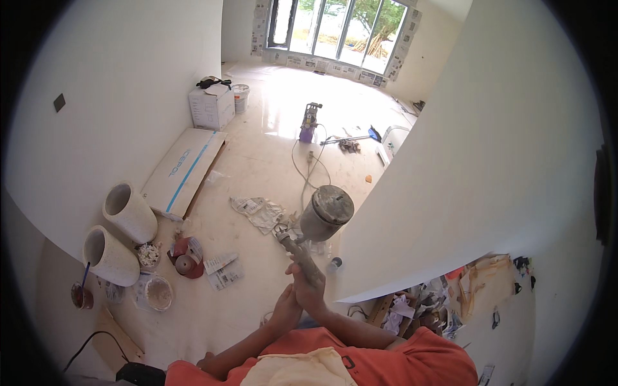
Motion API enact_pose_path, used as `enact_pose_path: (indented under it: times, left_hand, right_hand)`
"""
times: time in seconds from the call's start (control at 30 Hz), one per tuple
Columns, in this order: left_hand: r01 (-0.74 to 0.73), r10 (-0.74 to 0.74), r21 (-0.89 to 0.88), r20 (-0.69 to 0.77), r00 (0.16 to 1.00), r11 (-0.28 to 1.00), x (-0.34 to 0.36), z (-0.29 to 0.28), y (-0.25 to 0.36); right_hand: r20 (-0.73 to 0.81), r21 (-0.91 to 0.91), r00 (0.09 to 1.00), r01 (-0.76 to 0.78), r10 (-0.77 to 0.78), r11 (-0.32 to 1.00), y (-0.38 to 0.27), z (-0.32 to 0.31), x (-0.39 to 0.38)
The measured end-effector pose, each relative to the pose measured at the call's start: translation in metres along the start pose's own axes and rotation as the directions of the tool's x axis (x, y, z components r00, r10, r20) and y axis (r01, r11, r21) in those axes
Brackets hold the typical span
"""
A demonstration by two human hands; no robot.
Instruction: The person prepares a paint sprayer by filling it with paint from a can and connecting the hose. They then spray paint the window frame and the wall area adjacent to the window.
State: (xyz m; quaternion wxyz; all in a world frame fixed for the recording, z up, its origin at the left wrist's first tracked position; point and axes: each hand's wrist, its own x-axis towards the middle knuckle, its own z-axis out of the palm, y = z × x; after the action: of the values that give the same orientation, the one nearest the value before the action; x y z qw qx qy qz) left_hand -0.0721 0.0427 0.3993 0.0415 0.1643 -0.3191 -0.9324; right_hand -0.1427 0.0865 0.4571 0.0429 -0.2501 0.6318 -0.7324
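A grimy spray gun (290, 243) with a metal cup (326, 213) on top is held up at the lower middle, its hose trailing behind. My right hand (309, 288) is wrapped round the handle. My left hand (288, 305) is pressed up against it from the lower left, fingers closed; what they grip is hidden. Crumpled paper (254, 212) lies beyond the gun, and a small cup (335, 264) stands by the wall base at its right.
A compressor-like machine (308, 122) stands ahead. Along the left wall (71, 148) are a long carton (177, 170), two speckled pots (111, 257), tubs (158, 291) and a boxed stack (209, 106). A white wall (489, 154) borders the right, with piled scraps (428, 299) below.
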Motion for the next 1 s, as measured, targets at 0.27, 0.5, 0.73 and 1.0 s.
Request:
enact_pose_path:
  times: [0.27, 0.5, 0.73, 1.0]
  left_hand:
    - [-0.110, 0.113, 0.035, -0.119, 0.986, 0.993, 0.114, -0.061, 0.078]
    - [-0.452, 0.602, 0.404, -0.446, 0.662, 0.795, 0.168, -0.110, 0.148]
    - [-0.141, 0.877, 0.866, -0.477, 0.053, 0.480, 0.077, -0.084, 0.196]
    - [0.120, 0.297, 0.342, -0.528, -0.796, 0.932, -0.228, -0.071, -0.016]
  right_hand:
    - [0.106, 0.064, 0.964, -0.250, 0.242, 0.966, 0.055, 0.074, 0.127]
    - [0.583, -0.219, 0.703, -0.348, 0.408, 0.912, 0.136, 0.108, 0.209]
    - [0.956, -0.187, 0.162, -0.297, 0.243, 0.936, 0.123, 0.151, 0.233]
    - [0.963, 0.012, -0.249, -0.337, -0.102, 0.941, 0.156, 0.175, 0.171]
